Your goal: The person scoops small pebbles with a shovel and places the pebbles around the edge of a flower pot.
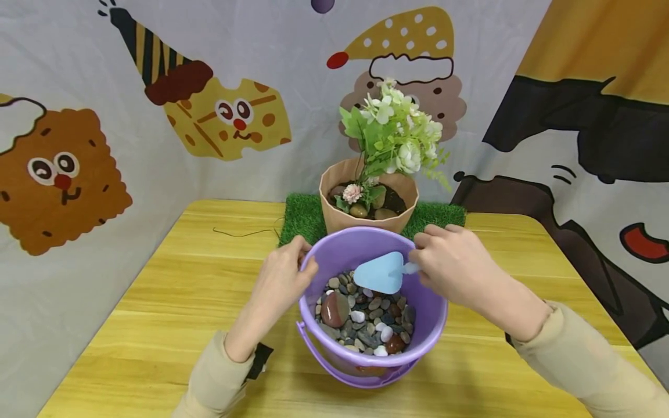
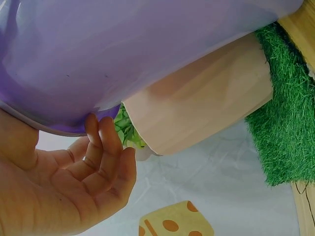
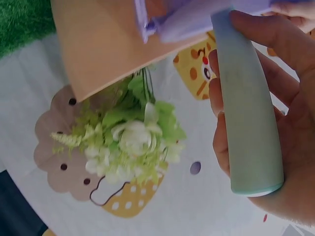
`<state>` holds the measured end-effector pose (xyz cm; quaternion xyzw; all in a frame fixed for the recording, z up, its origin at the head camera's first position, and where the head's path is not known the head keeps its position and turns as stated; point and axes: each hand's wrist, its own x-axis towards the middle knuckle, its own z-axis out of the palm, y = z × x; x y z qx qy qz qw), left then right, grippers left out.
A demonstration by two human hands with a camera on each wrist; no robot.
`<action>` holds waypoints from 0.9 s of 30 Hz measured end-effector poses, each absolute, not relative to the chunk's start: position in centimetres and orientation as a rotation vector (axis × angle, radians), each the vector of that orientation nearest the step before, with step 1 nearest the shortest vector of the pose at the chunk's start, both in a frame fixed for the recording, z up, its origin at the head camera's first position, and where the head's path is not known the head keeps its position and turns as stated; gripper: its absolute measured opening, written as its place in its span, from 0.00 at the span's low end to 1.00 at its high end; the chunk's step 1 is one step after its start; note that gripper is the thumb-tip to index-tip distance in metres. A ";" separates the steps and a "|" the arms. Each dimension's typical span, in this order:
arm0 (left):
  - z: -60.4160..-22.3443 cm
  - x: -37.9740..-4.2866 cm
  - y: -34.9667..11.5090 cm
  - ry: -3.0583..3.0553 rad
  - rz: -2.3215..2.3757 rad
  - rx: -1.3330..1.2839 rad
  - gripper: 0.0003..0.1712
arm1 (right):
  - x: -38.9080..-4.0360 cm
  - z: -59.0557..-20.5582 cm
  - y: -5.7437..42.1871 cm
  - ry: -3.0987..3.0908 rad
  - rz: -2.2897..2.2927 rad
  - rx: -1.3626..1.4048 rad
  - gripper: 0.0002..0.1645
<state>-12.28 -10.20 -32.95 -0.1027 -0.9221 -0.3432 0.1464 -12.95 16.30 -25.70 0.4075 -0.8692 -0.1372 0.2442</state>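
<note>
The bucket holds pebbles (some white), left hand gripping its rim, right hand a shovel.

Left hand curled, gripping purple bucket by the rim. Beige planter just beside bucket, green leaves showing past its rim. Artificial grass mat at planter's base, wooden tabletop in corner. Pale backdrop, spotted cheese print.

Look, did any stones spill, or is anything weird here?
I see no spilled stones; the pebbles sit inside the purple bucket. One small oddity: a thin dark strand straggles over the table, left of the grass mat, like a stray thread.
</note>
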 end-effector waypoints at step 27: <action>-32.9 -12.3 -10.2 -2.639 -0.948 -0.295 0.07 | -12.4 -28.7 13.5 -2.328 -0.494 1.225 0.13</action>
